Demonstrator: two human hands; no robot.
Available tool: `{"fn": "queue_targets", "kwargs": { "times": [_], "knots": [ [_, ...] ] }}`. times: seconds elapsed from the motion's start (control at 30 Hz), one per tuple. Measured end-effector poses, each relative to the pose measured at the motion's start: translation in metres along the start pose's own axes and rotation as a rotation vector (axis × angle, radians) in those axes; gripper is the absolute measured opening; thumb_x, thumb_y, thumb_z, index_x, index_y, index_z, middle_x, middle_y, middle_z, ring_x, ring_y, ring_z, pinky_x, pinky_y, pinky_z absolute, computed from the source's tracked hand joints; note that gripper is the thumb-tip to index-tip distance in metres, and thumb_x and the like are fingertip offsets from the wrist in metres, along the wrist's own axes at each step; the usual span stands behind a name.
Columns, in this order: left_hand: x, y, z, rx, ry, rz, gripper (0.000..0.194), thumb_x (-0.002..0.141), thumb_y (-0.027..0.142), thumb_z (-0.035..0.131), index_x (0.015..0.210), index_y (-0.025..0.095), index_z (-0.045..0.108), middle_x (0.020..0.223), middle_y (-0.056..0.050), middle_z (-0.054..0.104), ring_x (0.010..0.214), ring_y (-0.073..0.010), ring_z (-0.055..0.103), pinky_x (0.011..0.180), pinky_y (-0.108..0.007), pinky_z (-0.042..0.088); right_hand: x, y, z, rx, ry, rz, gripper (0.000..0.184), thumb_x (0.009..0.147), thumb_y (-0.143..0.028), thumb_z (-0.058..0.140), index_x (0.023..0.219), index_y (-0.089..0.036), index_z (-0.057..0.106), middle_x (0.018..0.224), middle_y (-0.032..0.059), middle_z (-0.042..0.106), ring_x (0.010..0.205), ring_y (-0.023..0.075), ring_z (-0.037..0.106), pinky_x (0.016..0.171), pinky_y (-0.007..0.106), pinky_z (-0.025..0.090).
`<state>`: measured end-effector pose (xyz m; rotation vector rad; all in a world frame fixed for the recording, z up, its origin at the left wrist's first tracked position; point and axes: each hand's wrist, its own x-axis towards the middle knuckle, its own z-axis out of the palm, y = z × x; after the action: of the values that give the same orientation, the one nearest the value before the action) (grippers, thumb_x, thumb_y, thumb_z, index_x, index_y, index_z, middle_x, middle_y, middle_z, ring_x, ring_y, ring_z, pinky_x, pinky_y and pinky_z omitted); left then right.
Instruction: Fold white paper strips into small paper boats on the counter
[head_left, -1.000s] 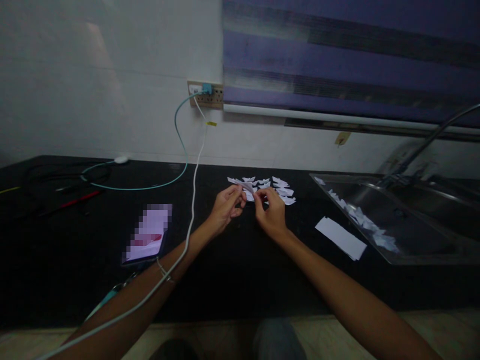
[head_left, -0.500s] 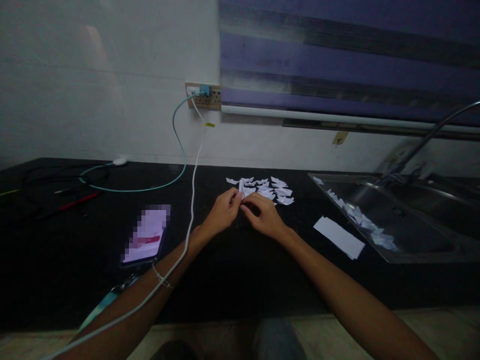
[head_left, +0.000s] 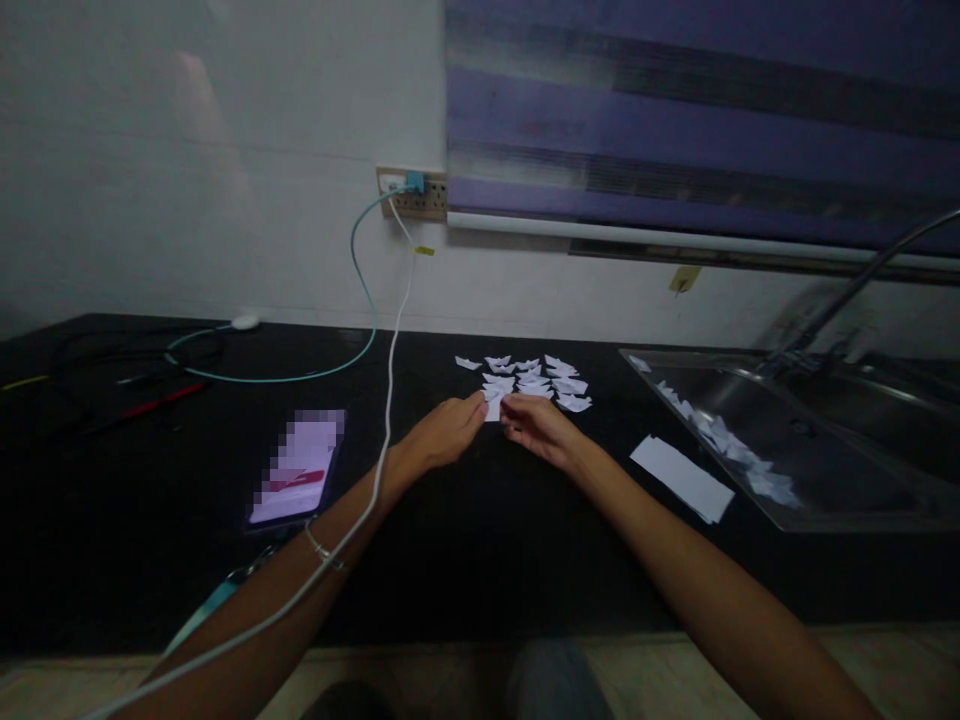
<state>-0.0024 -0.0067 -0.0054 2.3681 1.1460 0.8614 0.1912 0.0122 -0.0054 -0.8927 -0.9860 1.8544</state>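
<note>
A small folded white paper (head_left: 493, 409) is held between my two hands above the black counter. My left hand (head_left: 452, 428) pinches its left side, fingers closed. On its right side my right hand (head_left: 538, 424) grips it with curled fingers. Just beyond the hands lie several small folded paper boats (head_left: 564, 385) in loose rows. My hands hide part of the nearest ones, and the paper's exact folds are too small to make out.
A stack of white paper slips (head_left: 681, 478) lies to the right, beside a steel sink (head_left: 832, 500) with more folded papers (head_left: 739, 450) along its rim. At left are a phone (head_left: 296, 468) and a red pen-like object (head_left: 163, 400). A white cable (head_left: 388, 400) crosses over my left forearm.
The paper between my hands stood up as a narrow strip and now shows a flat, wider face lower down. My hands have moved slightly apart, and the camera view has shifted slightly.
</note>
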Motion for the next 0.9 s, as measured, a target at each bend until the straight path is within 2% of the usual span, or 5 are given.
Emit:
{"fn": "queue_targets", "kwargs": {
  "times": [0.17,0.33,0.5,0.67,0.9],
  "knots": [
    [-0.002,-0.009,0.003,0.078,-0.051,0.062,0.018,0.093,0.033,0.042,0.089,0.020,0.054,0.090,-0.009,0.062,0.080,-0.0208,0.059,0.080,-0.032,0.045,0.004,-0.001,-0.006,0.045,-0.035,0.040,0.014,0.077,-0.021,0.076,0.084,-0.014,0.066,0.076,0.0017,0.066,0.063,0.0075,0.061,0.054,0.016,0.050],
    [-0.004,-0.015,0.007,0.280,-0.086,0.126,0.021,0.094,0.023,0.034,0.097,0.016,0.054,0.100,-0.014,0.062,0.081,-0.0223,0.058,0.080,-0.036,0.044,0.002,-0.002,-0.006,-0.031,-0.047,-0.020,0.019,0.076,-0.029,0.078,0.079,-0.014,0.067,0.072,0.0018,0.065,0.065,0.0082,0.061,0.058,0.017,0.052],
    [-0.003,-0.014,0.007,0.301,-0.085,0.135,0.022,0.095,0.020,0.033,0.105,0.016,0.053,0.103,-0.014,0.062,0.084,-0.0223,0.059,0.080,-0.035,0.045,0.001,0.000,-0.005,-0.006,-0.037,-0.038,0.015,0.076,-0.025,0.078,0.079,-0.015,0.066,0.074,0.0022,0.065,0.068,0.0096,0.061,0.064,0.020,0.054],
    [-0.003,-0.013,0.006,0.262,-0.090,0.123,0.018,0.093,0.018,0.037,0.101,0.017,0.053,0.094,-0.012,0.063,0.076,-0.0214,0.060,0.074,-0.034,0.045,0.002,0.000,-0.004,0.036,-0.060,-0.031,0.017,0.075,-0.025,0.078,0.078,-0.015,0.065,0.075,0.0013,0.064,0.067,0.0086,0.061,0.067,0.021,0.053],
    [-0.003,-0.011,0.004,0.264,-0.082,0.088,0.019,0.095,0.021,0.037,0.096,0.017,0.056,0.096,-0.013,0.064,0.079,-0.0222,0.062,0.075,-0.033,0.046,0.002,0.001,-0.005,0.034,-0.053,0.021,0.017,0.071,-0.019,0.080,0.080,-0.014,0.067,0.076,0.0014,0.065,0.067,0.0085,0.062,0.065,0.019,0.055]
  ]
}}
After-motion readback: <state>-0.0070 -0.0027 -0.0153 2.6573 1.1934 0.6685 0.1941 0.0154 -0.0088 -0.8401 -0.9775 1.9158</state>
